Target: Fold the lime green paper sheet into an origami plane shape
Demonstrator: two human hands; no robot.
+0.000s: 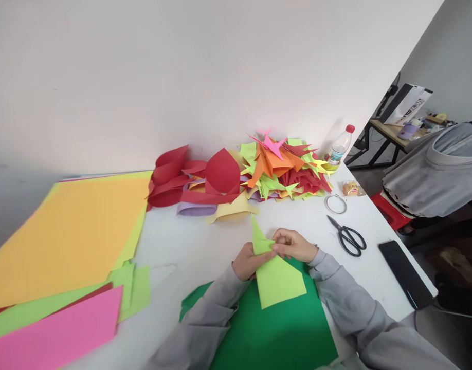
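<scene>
A partly folded sheet of lime-green paper (278,282) is held up over a dark green sheet (282,334) on the white table. My left hand (248,261) grips it from the left, thumb lying across its front. At the paper's right edge, my right hand (293,244) pinches a small fold with thumb and fingertips. One corner of the lime paper rises to a narrow point above both hands. The fingers behind the paper are hidden.
Large coloured sheets (74,231) lie at left. Red curled paper pieces (222,172) and a heap of folded paper shapes (278,164) sit along the wall. On the right are a bottle (340,146), a tape roll (336,204), scissors (347,237) and a black phone (405,273).
</scene>
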